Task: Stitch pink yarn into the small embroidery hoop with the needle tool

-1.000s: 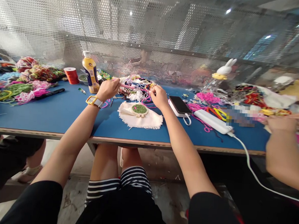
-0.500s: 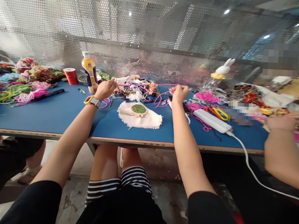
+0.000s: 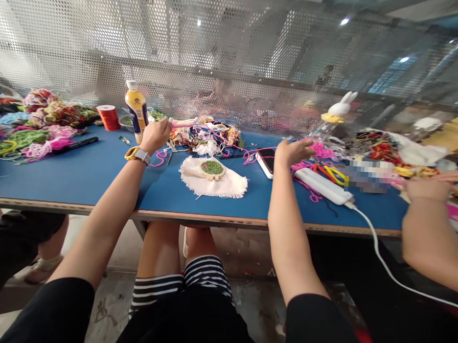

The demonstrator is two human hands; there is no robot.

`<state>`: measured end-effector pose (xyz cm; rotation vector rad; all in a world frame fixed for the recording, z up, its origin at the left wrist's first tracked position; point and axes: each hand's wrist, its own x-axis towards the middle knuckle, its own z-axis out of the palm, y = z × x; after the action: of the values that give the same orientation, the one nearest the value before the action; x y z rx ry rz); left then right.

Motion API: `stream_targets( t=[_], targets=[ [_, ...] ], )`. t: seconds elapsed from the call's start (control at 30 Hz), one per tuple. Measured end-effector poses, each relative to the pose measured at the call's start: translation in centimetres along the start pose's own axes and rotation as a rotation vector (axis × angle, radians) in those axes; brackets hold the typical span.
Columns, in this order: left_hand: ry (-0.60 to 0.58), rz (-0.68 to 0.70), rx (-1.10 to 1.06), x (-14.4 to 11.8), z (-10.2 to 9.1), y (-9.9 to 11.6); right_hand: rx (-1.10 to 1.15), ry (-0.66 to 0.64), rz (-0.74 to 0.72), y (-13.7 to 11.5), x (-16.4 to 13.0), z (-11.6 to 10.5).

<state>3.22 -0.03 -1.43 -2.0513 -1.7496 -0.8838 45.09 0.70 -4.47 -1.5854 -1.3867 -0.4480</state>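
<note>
Pink punch needle is held in the closed fist of the left hand, its tip pointing toward the right hand. The right hand is half open, fingers loose, near pink yarn and just beside a phone. The bottle label is not readable. An embroidery hoop on white cloth lies between both hands, nearer the body.

Pink tool, seemingly level

Craft workshop: yarn heaps on blue workbench, mesh partition
</note>
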Motion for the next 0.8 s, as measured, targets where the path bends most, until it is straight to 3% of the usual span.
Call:
stream_targets(
  t=[0.07, 0.1, 0.23, 0.33, 0.47, 0.63, 0.8],
  targets=[
    [0.008, 0.04, -0.022, -0.2, -0.4, 0.7, 0.022, 0.198, 0.178, -2.9, -0.8, 0.0],
    [0.004, 0.068, -0.028, -0.3, -0.5, 1.1, 0.082, 0.18, 0.12, -4.6, -1.3, 0.1],
    [-0.07, 0.229, 0.011, -0.9, -0.4, 3.5, 0.342, -0.219, -0.421, -11.3, -4.1, 0.7],
    [-0.123, 0.354, 0.032, -1.4, 0.4, 5.1, 0.331, -0.479, -0.575, -14.0, -6.0, 1.1],
    [-0.132, 0.401, -0.018, -1.7, 0.9, 5.8, 0.295, -0.673, -0.506, -14.1, -6.6, 1.1],
    [-0.08, 0.265, -0.098, -1.1, 0.4, 4.5, 0.425, -0.657, -0.391, -11.8, -5.3, 1.2],
    [0.002, 0.128, -0.058, -0.3, 0.5, 2.1, 0.395, -0.701, -0.283, -10.5, -4.4, 1.3]
  ],
)
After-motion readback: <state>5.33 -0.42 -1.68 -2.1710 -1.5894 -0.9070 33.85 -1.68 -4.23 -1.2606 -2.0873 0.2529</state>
